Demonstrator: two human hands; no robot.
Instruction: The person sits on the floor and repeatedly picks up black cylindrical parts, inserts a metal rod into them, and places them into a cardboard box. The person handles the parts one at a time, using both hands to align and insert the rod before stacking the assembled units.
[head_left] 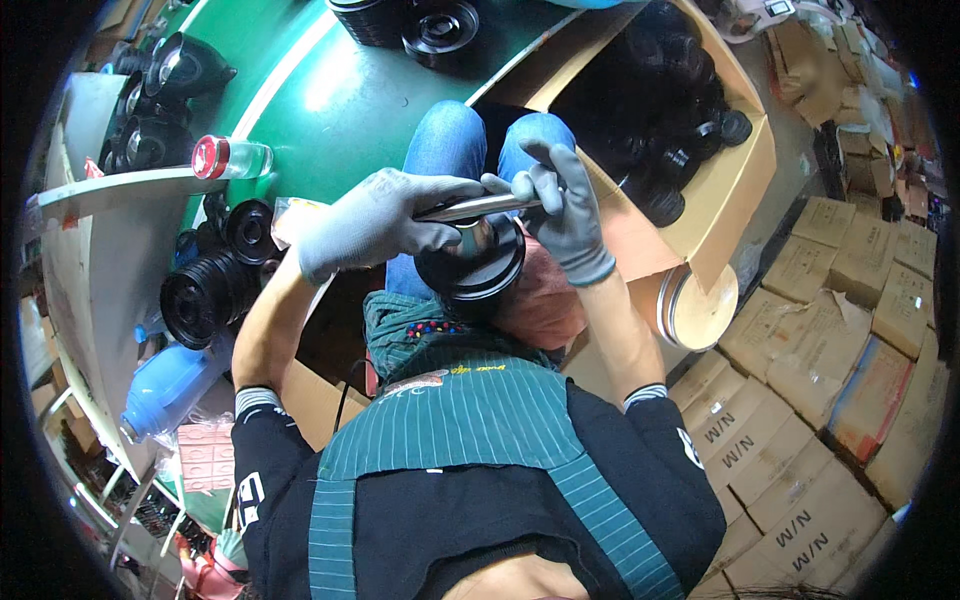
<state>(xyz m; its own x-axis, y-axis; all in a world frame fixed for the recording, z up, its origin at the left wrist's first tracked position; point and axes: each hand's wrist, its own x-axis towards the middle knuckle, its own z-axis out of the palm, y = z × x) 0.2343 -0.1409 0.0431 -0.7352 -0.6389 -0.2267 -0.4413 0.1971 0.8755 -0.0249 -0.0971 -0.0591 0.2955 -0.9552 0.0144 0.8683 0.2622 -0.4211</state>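
Observation:
Both my hands wear grey gloves and meet above my lap. My left hand point(372, 222) is closed around one end of a slim silver metal bar point(482, 208). At the other end of the bar, my right hand point(572, 222) pinches it between bent fingers, with one finger raised. Right under the bar, a black round part point(478, 278) with a shiny metal centre rests in my lap. My left thumb lies close to that centre; whether it touches cannot be made out. The bar hides part of the round part's top.
An open cardboard box point(745, 200) of black round parts stands at my right, beside a round tub point(705, 308). On the green table point(330, 120) lie black discs point(440, 30) and a red-lidded jar point(228, 158). More black discs point(205, 300) and a blue bottle point(170, 390) are at left. Cartons point(800, 460) cover the right side.

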